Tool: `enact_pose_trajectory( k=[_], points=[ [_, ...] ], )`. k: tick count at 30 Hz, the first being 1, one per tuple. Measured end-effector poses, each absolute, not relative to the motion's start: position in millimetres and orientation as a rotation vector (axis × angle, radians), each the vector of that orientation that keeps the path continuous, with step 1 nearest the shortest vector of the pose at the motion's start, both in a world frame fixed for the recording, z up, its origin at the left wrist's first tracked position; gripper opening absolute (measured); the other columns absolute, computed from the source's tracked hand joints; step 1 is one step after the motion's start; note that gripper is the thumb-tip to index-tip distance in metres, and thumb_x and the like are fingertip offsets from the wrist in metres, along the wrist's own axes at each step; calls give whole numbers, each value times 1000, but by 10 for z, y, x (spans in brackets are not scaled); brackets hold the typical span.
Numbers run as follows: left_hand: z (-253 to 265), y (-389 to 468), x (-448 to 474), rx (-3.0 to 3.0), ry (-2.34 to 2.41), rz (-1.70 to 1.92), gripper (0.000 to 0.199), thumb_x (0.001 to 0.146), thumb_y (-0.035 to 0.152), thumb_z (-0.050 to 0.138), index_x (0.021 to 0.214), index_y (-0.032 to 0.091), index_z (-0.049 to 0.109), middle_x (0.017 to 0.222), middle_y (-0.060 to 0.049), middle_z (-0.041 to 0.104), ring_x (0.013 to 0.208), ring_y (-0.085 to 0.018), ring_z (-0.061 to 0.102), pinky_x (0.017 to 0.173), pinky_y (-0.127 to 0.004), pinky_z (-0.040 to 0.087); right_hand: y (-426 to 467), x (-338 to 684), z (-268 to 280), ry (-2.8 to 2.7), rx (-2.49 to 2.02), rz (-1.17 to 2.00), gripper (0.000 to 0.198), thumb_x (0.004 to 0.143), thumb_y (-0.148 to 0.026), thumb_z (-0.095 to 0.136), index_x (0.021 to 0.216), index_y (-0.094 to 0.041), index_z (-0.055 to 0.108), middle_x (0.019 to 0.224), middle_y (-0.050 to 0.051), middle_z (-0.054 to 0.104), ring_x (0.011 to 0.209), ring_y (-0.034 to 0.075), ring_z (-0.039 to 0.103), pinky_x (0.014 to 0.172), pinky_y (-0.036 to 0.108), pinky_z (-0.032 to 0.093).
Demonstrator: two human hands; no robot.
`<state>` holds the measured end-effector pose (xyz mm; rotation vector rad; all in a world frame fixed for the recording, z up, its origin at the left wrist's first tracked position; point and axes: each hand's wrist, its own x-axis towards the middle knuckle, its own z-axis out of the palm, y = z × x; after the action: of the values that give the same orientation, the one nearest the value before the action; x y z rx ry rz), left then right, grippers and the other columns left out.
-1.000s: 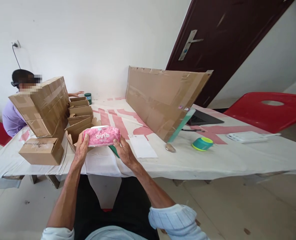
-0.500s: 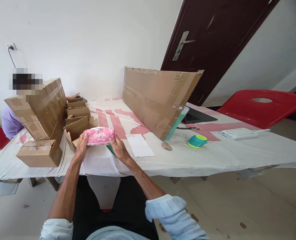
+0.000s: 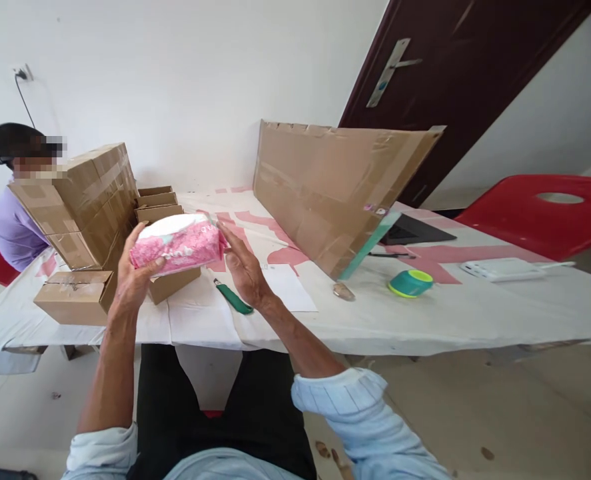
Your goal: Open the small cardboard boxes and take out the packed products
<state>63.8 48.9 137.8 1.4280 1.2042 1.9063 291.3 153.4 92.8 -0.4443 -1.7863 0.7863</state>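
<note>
A pink soft pack (image 3: 185, 248) with a white top and white lettering is held up above the table, tilted so that its top shows. My left hand (image 3: 134, 273) grips its left end, thumb across the front. At the right end, my right hand (image 3: 245, 270) touches the pack with its fingers fairly straight. Behind and below the pack stands a small carton (image 3: 174, 285), partly hidden by it. A green utility knife (image 3: 232, 297) lies on the table just left of my right wrist.
Stacked taped cartons (image 3: 82, 207), a closed small carton (image 3: 75, 297) and a row of open cartons (image 3: 158, 200) stand left. A person in purple (image 3: 18, 223) sits behind the stack. A large cardboard panel (image 3: 335, 187), white paper (image 3: 290, 290), teal tape roll (image 3: 410, 283) and laptop (image 3: 420, 230) are rightward.
The pink pack has risen and moved slightly left, tipping to show its white top. My right hand has shifted its hold at the right end. The utility knife is now in full view.
</note>
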Motion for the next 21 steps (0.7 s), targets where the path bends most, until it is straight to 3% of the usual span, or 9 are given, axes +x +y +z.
enact_pose_trajectory(
  k=[2,6,11,16,21],
  points=[
    [1447,429,552,1380,1098,2021,99,70,48,97,156,29,52,151,-10,63,140,-37,60,121,-53,49,1768,2808,848,-1850,-520,799,70,105,-62,51,166,-30,43,171,9,44,157,31,41,127,52,39],
    [1556,285,389,1229,1043,2258,91,66,39,100,147,32,60,148,-9,66,144,-35,58,123,-49,48,2242,2518,628,-2119,-654,713,80,90,-34,74,164,-26,47,170,12,46,157,33,41,129,54,35],
    [1616,176,205,1150,1042,2382,85,59,36,103,136,32,68,144,-7,68,144,-34,58,119,-45,53,2514,2216,505,-2466,-667,397,69,84,-11,70,153,-18,61,151,16,65,143,33,53,122,50,41],
    [1592,178,16,1129,1107,2445,84,61,39,102,137,34,67,145,-5,68,144,-33,58,120,-48,52,2462,2115,579,-2650,-752,148,39,93,-5,57,124,-15,79,119,16,75,120,29,62,107,40,46],
    [1553,246,-156,1220,1165,2491,89,65,42,100,144,34,61,149,-6,65,141,-32,60,125,-54,45,2067,2393,648,-2683,-774,59,31,99,-9,54,106,-21,81,107,11,75,106,25,66,78,32,47]
  ],
)
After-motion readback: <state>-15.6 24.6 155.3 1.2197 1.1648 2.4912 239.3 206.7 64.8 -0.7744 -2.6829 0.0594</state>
